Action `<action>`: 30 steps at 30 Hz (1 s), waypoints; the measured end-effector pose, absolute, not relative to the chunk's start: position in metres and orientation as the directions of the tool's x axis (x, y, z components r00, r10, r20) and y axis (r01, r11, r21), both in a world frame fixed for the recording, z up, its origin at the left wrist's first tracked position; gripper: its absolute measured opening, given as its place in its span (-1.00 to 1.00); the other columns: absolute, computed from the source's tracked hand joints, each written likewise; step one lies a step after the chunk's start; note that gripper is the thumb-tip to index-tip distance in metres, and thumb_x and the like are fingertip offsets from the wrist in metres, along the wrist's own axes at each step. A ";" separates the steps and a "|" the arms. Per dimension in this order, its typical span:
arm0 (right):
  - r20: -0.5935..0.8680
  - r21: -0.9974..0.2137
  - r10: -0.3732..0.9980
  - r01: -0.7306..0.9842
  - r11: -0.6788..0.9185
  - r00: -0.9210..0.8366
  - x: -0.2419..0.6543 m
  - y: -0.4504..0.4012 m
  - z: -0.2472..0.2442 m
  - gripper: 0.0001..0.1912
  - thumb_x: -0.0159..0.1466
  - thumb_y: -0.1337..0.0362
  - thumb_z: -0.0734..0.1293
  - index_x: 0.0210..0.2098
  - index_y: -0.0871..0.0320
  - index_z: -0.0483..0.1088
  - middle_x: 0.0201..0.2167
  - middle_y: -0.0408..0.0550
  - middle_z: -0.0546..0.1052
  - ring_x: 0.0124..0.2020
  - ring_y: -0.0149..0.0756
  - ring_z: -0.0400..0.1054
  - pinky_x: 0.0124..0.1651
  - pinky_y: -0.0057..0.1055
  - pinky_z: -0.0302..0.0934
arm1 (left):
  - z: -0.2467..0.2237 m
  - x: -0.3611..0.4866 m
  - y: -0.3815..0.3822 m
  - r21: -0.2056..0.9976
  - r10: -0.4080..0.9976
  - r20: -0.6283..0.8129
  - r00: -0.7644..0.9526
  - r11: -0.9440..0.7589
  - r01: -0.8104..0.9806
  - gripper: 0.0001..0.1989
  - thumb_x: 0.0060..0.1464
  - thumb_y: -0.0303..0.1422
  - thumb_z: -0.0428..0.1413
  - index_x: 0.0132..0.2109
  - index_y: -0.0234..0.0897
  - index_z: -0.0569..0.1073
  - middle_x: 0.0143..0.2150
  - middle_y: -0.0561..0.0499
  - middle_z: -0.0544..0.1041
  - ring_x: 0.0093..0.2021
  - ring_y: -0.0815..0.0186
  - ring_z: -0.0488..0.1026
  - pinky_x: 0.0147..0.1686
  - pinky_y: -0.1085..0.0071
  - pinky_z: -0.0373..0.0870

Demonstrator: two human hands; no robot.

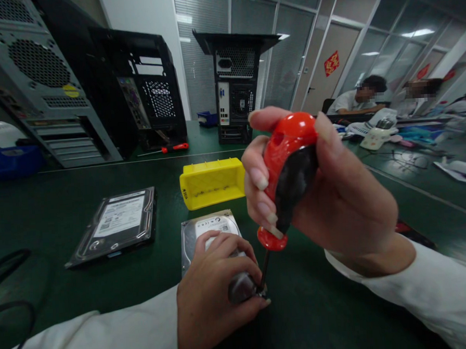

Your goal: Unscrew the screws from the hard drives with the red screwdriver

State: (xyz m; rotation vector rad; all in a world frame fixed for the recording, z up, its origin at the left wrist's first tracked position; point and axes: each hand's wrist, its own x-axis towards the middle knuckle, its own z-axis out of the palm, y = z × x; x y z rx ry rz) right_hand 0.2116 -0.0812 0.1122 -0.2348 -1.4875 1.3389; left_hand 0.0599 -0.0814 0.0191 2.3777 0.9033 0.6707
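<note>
Screwdriver (295,171) in closed right hand (335,195), shaft pointing down at near end of hard drive (188,239). Half-curled left hand (223,284) on top, fingers and thumb gripping near end. Yellow bin (213,183) just beyond, second drive (120,222) off left, computer cases (238,91) behind.

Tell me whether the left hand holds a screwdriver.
No, the right hand grips the screwdriver, while the left hand is on the drive.
</note>
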 end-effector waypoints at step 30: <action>0.596 -0.769 0.708 -0.521 0.369 -0.378 0.206 -0.079 0.108 -0.77 0.31 0.15 0.11 -0.14 0.15 0.23 -0.42 -0.13 0.27 -0.54 -0.46 0.15 -0.53 -0.50 0.11 | 0.019 0.059 -0.078 0.593 0.679 0.239 0.694 -0.668 0.450 -0.85 -0.19 -0.37 0.29 -0.39 -0.12 0.49 -0.17 0.12 0.46 -0.06 0.17 0.32 0.03 0.16 -0.07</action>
